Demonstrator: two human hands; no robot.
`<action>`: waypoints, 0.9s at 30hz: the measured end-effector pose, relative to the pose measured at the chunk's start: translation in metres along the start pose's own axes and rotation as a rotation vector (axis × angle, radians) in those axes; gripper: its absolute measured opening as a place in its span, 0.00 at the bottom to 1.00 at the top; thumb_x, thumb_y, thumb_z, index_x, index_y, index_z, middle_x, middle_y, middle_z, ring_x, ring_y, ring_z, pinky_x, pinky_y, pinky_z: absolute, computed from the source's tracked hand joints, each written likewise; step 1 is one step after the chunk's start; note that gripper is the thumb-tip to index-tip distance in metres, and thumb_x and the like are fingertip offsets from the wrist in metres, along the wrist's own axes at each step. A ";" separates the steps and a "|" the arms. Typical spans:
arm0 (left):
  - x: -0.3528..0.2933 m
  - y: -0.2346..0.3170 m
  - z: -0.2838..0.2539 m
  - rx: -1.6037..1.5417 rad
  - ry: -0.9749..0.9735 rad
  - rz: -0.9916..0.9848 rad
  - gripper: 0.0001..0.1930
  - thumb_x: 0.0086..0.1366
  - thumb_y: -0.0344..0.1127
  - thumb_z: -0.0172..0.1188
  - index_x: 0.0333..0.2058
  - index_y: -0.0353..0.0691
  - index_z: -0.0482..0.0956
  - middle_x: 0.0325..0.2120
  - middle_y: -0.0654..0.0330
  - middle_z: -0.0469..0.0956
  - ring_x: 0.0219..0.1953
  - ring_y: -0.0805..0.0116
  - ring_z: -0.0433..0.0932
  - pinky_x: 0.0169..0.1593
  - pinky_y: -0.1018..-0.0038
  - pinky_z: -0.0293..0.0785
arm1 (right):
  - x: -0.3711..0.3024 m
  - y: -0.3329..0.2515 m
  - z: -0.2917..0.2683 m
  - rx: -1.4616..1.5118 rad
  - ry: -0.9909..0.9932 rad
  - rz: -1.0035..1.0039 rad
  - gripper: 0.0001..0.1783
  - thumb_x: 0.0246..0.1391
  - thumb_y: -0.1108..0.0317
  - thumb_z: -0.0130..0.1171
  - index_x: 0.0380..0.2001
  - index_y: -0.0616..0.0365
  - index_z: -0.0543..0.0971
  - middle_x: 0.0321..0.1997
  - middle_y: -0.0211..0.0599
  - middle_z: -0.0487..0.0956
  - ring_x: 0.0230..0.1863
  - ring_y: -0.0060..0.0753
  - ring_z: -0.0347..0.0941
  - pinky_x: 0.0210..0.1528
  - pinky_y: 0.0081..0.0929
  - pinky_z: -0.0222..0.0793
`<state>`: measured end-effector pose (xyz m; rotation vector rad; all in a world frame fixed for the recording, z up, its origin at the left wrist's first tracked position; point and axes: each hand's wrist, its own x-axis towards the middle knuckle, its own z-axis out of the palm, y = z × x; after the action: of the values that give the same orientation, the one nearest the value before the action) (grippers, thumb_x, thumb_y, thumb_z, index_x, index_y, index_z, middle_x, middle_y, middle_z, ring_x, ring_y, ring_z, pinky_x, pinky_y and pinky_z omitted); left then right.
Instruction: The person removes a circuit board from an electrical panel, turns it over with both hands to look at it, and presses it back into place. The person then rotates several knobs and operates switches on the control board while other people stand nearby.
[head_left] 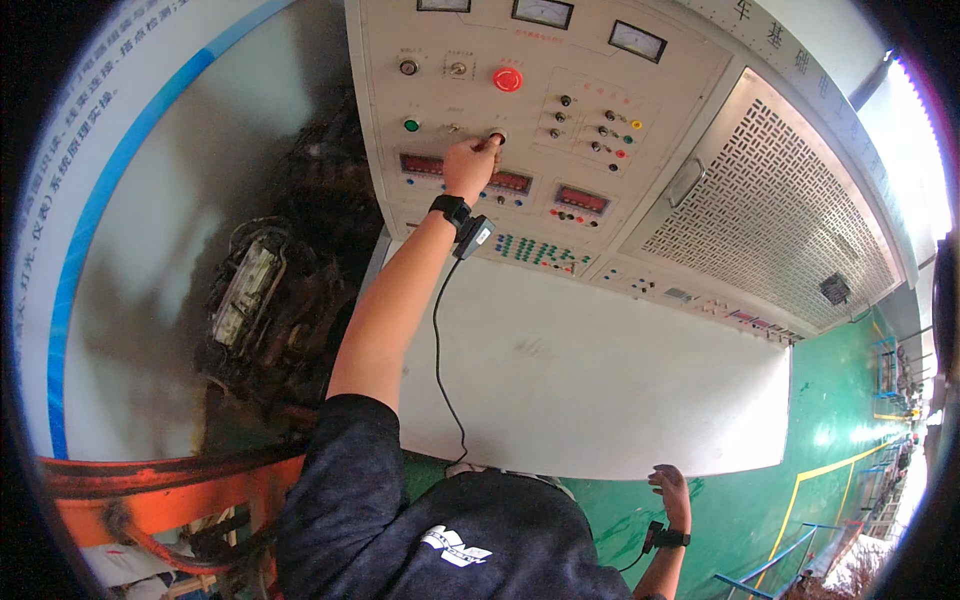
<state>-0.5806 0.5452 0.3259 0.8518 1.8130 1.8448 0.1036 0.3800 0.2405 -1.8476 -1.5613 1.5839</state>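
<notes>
My left hand (472,166) reaches up to the front of a pale control panel (460,105). Its fingers are drawn together, with a fingertip on a small round button (500,134) that it mostly covers. To the left on the same panel is a green button (412,125), and above sits a red emergency stop button (508,79). Just below the hand is a dark red digital display (512,182). My right hand (670,484) hangs low beyond the near edge of the white tabletop (590,370), fingers loosely bent and apart, holding nothing.
Dial meters (543,12) line the panel's top, with rows of green sockets (540,252) along the bottom. A perforated metal door (780,200) stands right. At left are a dark engine assembly (250,290) and an orange frame (170,500). A cable (438,350) trails from my left wrist.
</notes>
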 end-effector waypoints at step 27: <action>0.002 0.034 -0.058 1.011 0.170 0.425 0.16 0.60 0.47 0.55 0.24 0.41 0.81 0.19 0.52 0.78 0.24 0.50 0.77 0.27 0.58 0.72 | -0.003 0.021 -0.009 -0.003 0.024 0.006 0.14 0.57 0.61 0.54 0.43 0.55 0.75 0.36 0.33 0.79 0.37 0.26 0.75 0.39 0.25 0.69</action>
<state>-0.6170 0.5013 0.3620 1.5313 2.8930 1.1097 0.1228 0.3732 0.2297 -1.8670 -1.5506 1.5572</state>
